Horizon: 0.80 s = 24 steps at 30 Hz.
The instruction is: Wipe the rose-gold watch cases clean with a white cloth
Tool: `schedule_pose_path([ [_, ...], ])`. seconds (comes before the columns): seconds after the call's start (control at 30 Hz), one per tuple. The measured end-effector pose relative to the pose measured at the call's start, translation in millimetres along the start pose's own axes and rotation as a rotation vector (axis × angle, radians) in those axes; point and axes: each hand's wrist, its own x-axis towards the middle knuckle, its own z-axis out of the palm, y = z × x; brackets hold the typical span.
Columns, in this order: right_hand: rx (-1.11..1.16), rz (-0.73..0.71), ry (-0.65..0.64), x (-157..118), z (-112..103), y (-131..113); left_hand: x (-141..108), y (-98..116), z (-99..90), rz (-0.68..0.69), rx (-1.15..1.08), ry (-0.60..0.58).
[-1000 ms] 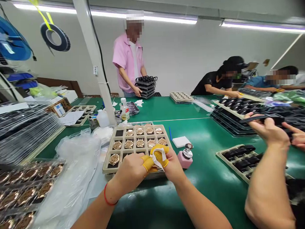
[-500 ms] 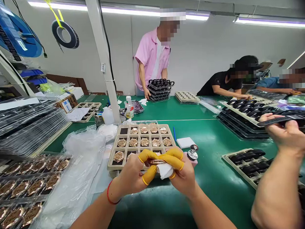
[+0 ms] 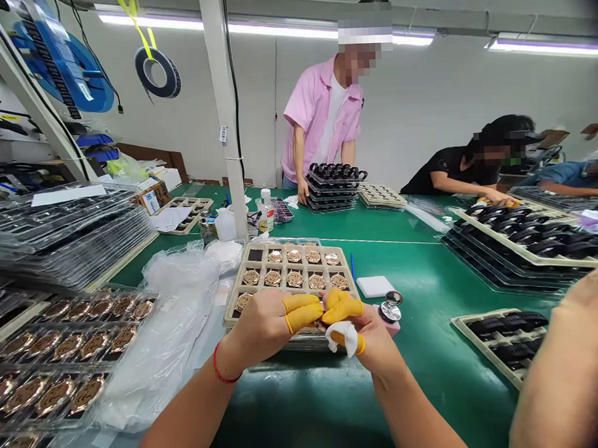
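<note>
My left hand (image 3: 263, 322) and my right hand (image 3: 374, 336), with yellow finger cots on the fingers, meet above the near edge of a beige tray (image 3: 235, 282). Between them they grip a rose-gold watch case (image 3: 320, 325), mostly covered by the fingers. A white cloth (image 3: 351, 340) is wrapped about a finger of my right hand, beside the case. Rows of similar watch cases (image 3: 294, 278) sit in the tray's compartments; the far-left compartment shows only a dark base. My hands cover part of the front row.
Right of the tray are a white pad (image 3: 374, 287) and a small round metal-lidded container (image 3: 390, 310). Plastic bags (image 3: 169, 320) and clear trays of watch cases (image 3: 68, 343) lie left. A co-worker's forearm (image 3: 563, 352) reaches in at right, near a strap tray (image 3: 485, 356). A post (image 3: 227, 122) stands behind.
My left hand has turned, its yellow-covered fingers now lying over the watch case. The case is more hidden. The view has swung slightly left, and the co-worker's hand at right has withdrawn.
</note>
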Motion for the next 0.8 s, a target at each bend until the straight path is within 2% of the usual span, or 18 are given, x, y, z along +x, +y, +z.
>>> schedule_pose_path([
  [0.07, -0.045, 0.103, -0.018, -2.4, -0.9, -4.3, -2.0, -0.8, -1.1, 0.047, 0.071, -0.124],
  [0.13, -0.120, 0.175, -0.029, -6.7, -3.5, -9.6, -4.0, -1.7, -0.9, 0.085, 0.070, -0.192],
  [0.2, -0.152, 0.203, -0.074, -11.9, -7.2, -15.5, -4.8, -2.8, 1.4, 0.109, -0.039, -0.137],
  [0.33, -0.034, 0.180, -0.271, -18.6, -10.1, -23.9, -3.9, 1.6, 10.9, 0.105, -0.422, 0.087],
  [0.4, -0.079, 0.110, -0.276, -17.3, -6.1, -23.3, -4.1, 9.4, 16.1, 0.006, -0.635, 0.202],
  [0.47, -0.191, 0.054, -0.182, -13.2, 0.3, -19.8, -6.1, 18.6, 19.8, -0.126, -0.814, 0.277],
  [0.53, -0.203, 0.079, -0.106, -8.8, 6.0, -16.0, -9.8, 25.6, 21.7, -0.277, -0.950, 0.301],
  [0.67, -0.075, 0.121, -0.019, -9.7, 7.1, -14.2, -15.5, 27.3, 22.9, -0.643, -1.005, 0.364],
  [0.73, -0.170, 0.068, 0.055, -13.6, 2.9, -15.7, -14.4, 26.5, 23.2, -0.718, -0.871, 0.293],
  [0.8, -0.315, 0.024, 0.086, -16.3, -2.3, -17.7, -11.1, 27.8, 23.2, -0.678, -0.696, 0.130],
])
